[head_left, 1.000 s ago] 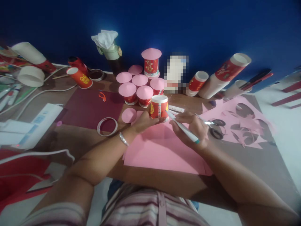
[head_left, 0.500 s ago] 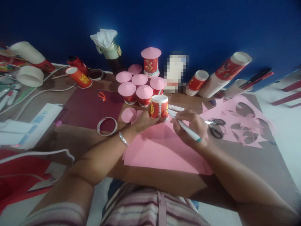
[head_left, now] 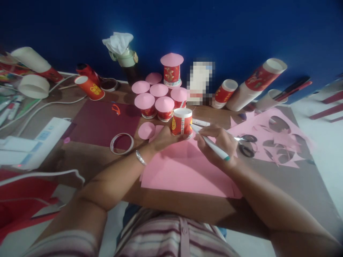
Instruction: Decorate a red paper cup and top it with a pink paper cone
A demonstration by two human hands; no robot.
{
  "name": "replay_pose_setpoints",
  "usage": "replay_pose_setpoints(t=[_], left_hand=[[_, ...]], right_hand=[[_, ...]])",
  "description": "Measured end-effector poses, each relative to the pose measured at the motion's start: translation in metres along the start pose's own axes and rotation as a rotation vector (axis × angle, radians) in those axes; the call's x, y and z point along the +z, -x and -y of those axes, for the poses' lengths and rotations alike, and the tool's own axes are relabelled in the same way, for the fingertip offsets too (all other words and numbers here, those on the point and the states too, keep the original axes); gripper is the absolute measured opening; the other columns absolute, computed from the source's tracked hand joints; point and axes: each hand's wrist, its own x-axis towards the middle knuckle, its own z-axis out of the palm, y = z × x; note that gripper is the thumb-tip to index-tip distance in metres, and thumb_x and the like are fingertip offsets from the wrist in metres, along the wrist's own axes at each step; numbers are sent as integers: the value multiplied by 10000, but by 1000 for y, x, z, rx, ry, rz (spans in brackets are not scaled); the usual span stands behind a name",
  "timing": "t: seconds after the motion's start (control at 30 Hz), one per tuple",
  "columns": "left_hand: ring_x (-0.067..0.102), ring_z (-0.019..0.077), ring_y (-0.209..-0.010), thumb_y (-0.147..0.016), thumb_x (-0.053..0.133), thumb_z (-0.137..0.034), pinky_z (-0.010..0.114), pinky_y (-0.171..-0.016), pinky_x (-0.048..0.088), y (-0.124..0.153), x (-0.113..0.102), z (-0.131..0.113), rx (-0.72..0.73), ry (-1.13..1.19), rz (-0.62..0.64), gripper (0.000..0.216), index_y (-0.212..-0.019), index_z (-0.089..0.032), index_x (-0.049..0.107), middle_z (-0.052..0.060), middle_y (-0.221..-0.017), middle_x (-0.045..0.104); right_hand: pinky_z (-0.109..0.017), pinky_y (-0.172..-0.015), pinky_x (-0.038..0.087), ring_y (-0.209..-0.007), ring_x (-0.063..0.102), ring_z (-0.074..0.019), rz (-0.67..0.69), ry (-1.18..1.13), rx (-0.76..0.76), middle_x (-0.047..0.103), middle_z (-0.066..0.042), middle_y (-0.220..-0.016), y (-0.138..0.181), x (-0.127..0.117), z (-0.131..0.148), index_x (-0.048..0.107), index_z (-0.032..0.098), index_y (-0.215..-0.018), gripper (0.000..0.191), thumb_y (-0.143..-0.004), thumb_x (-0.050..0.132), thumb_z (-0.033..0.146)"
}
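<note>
My left hand is wrapped round the lower part of a red paper cup with a white rim and yellow print, held upright. In my right hand is a white marker with a green end, its tip at the cup's right side. Pink paper sheets lie under both hands. Just beyond the cup stand several red cups topped with pink paper cones. A pink paper disc rests left of my left hand. Behind the marker lies a white pen cap or second marker.
Black-handled scissors and cut pink paper lie on the right. Stacked cups and a pen cup stand behind them. To the left are a tape roll, a white power strip with cables, and a bottle.
The cup has shifted very slightly to the right in my left hand. The marker stays at its right side, and the other things have not moved.
</note>
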Motion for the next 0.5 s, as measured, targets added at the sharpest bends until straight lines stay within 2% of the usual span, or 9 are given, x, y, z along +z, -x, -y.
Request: replay_pose_setpoints(t=[0.5], left_hand=[[669, 297, -1149, -785, 838, -429, 481, -1010, 544, -2, 0, 2, 9, 59, 17, 445, -1134, -207, 673, 72, -1143, 725]], right_hand=[[-285, -596, 610, -687, 755, -187, 66, -21, 51, 757, -14, -771, -2, -4, 3, 614, 240, -917, 114, -910, 716, 190]])
